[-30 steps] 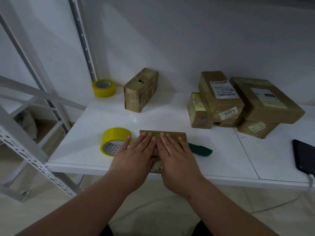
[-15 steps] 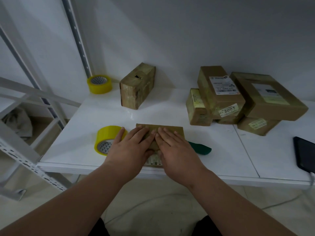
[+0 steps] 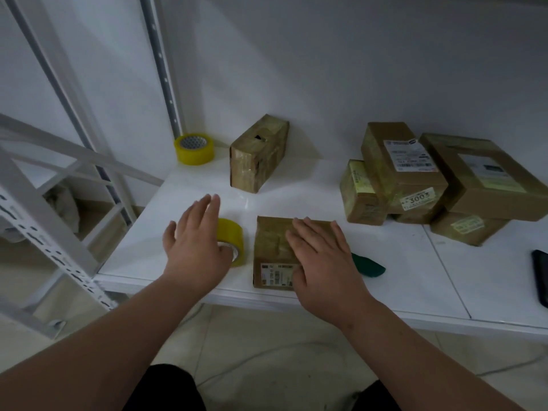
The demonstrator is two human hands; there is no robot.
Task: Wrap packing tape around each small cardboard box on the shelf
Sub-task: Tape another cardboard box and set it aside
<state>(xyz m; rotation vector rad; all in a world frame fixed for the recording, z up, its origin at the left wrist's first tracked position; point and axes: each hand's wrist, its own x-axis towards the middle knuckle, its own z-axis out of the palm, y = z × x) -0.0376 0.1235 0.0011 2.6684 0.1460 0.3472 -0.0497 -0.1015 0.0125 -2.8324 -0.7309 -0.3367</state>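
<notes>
A flat taped cardboard box [image 3: 274, 247] with a white label lies near the front edge of the white shelf [image 3: 400, 277]. My right hand [image 3: 321, 259] rests flat on its right half, fingers spread. My left hand [image 3: 194, 241] hovers open over a yellow tape roll [image 3: 232, 237] lying just left of the box; whether it touches the roll is unclear. Another taped box [image 3: 258, 152] stands at the back. A pile of several boxes [image 3: 427, 179] sits at the right.
A second yellow tape roll [image 3: 194, 148] sits in the back left corner by the rack upright. A green object [image 3: 367, 264] lies right of the flat box, partly behind my right hand. A dark phone [image 3: 541, 277] lies at the right edge.
My left hand has lifted off the flat box and moved left over the yellow tape roll. My right hand stays on the box.
</notes>
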